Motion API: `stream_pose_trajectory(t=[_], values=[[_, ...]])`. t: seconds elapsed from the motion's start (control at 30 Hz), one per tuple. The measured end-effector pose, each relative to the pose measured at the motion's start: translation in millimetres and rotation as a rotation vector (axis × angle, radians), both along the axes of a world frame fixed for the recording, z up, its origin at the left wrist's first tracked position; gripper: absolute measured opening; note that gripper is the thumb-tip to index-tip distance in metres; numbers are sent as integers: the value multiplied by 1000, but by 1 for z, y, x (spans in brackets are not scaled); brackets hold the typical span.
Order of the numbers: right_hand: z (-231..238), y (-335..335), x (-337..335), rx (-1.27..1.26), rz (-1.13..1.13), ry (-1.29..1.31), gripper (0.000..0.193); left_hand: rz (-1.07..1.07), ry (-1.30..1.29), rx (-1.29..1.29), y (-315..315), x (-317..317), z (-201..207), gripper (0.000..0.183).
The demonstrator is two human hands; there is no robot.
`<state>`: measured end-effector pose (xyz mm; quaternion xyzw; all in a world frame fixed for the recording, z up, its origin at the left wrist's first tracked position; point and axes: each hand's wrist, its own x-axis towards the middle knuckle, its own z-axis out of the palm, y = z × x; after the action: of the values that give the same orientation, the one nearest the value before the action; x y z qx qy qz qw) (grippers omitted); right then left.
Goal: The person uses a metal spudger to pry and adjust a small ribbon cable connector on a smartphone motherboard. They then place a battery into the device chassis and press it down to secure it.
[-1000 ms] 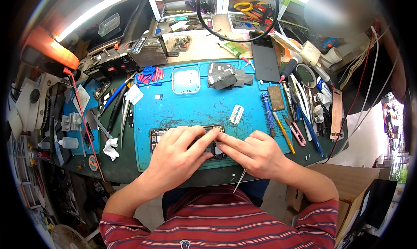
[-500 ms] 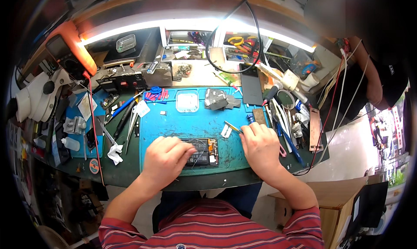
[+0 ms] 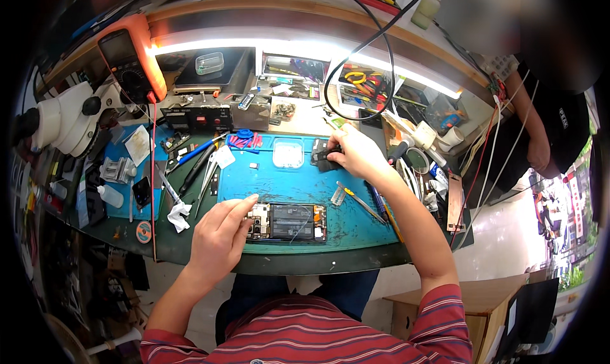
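Observation:
An opened phone (image 3: 292,222) lies on the blue work mat, its black battery and boards exposed and a thin strip curving over its right part. My left hand (image 3: 219,237) is at the phone's left end, fingers stretched out and thumb apart, nothing visible between them. At the far side of the mat, my right hand (image 3: 362,153) pinches a dark flat piece (image 3: 326,161) from a small pile of grey and black plates (image 3: 317,147). My fingers partly cover that pile. Just left of it stands a clear plastic box (image 3: 288,154) with small bits inside.
Tweezers (image 3: 362,202) and a small clear-and-white piece (image 3: 338,195) lie under my right forearm. An orange multimeter (image 3: 130,59) and a white microscope (image 3: 63,119) stand at left. Hand tools crowd the right edge. A black cable (image 3: 327,87) hangs overhead. Another person's arm (image 3: 530,122) shows at right.
My right hand has moved from the mat's right side up to the pile of plates and closed on a piece. My left hand has shifted left off the phone's middle, and the view has tilted.

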<state>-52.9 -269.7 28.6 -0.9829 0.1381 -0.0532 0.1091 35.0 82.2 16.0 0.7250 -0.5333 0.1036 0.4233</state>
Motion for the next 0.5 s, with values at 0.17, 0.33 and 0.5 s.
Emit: stream_pose_trajectory(t=[0.17,0.33,0.5], values=[[12,-3,-18,325,-121,-37,29,-224,-61,232,0,-3,2,41],[13,20,-75,669,-149,-263,20,-387,-272,247,-17,-14,-8,35],[11,59,-131,720,-226,-180,18,-485,-403,233,-29,-7,-8,30]])
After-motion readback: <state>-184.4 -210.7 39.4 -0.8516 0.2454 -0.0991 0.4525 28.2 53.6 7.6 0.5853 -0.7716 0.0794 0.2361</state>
